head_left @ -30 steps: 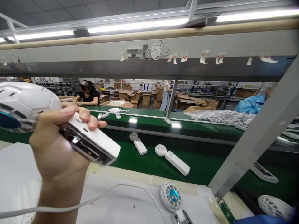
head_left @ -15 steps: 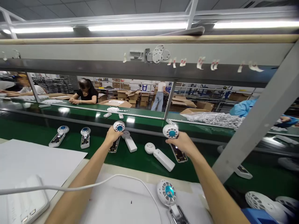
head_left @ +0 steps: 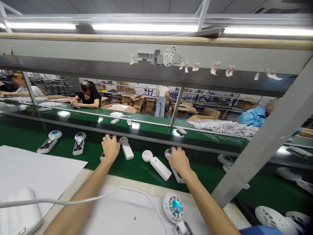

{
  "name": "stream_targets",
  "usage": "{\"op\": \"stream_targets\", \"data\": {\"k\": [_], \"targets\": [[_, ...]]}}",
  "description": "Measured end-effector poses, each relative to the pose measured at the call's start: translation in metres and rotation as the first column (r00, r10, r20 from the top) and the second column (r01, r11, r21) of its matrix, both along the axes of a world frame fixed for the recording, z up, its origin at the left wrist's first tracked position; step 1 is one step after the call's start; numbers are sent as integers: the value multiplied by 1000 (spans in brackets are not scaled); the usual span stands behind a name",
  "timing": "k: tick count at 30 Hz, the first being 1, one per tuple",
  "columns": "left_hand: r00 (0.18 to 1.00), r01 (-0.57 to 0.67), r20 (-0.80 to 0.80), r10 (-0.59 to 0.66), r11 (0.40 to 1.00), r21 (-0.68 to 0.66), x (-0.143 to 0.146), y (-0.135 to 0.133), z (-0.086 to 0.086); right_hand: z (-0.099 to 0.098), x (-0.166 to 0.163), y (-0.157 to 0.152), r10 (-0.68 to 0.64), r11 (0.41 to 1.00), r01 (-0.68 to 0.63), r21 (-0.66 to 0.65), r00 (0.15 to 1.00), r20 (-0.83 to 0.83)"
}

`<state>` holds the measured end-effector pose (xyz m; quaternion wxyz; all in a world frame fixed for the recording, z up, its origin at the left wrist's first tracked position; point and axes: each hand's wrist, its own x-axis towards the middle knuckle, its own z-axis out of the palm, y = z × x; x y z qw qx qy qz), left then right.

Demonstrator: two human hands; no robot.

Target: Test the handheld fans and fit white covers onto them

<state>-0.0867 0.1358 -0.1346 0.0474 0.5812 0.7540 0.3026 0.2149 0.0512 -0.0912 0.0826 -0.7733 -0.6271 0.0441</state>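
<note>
While both hands lie palm-down on the green belt (head_left: 137, 171), my left hand (head_left: 110, 147) covers one fan (head_left: 102, 157) and my right hand (head_left: 178, 160) another fan (head_left: 179, 178) — fingers loosely bent, real grip I can't tell. Two white fans (head_left: 160, 168) sit between; grey strut (head_left: 264, 143) blocks the right, open room along the belt's near edge.

No legible text, labels or numbers anywhere

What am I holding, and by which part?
Left hand lies over the left fan's head end, right hand over the right fan's; both lie on the belt. Grip cannot be told.
</note>
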Motion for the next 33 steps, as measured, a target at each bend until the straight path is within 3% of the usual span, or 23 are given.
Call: {"op": "stream_targets", "data": {"k": [3,6,9,13,16,19,22,25,28,31,33], "targets": [[993,118,17,-117,990,-79,23,1,-4,2,-18,-7,181,977,-183,-113,983,-21],[990,129,80,-117,976,-172,39,1,-11,-6,-34,-12,217,948,-211,-239,976,-2],[984,100,167,-66,974,-205,37,1,-11,-15,-48,-16,208,952,-195,-237,977,34],[925,75,380,19,970,-232,15,4,3,-15,-60,-22,187,967,-188,-170,982,-25],[789,131,613,35,966,-223,0,4,20,-10,-58,-19,149,976,-175,-126,970,-194],[534,265,845,-33,955,-131,-2,-1,43,-3,-47,-10,66,978,-143,-151,901,-429],[239,368,961,-137,929,41,7,-11,71,6,-32,-3,-43,971,-117,-207,768,-639],[41,351,970,-238,913,209,19,-29,100,25,-17,-6,-57,983,-113,-147,573,-817],[-51,286,928,-369,885,367,27,-54,126,56,-7,-22,124,991,-93,99,322,-939],[-96,257,861,-499,824,506,32,-82,147,86,-5,-45,353,936,-35,351,105,-930],[-86,276,820,-567,777,566,35,-99,156,100,-7,-61,451,892,14,451,-7,-892]]}}
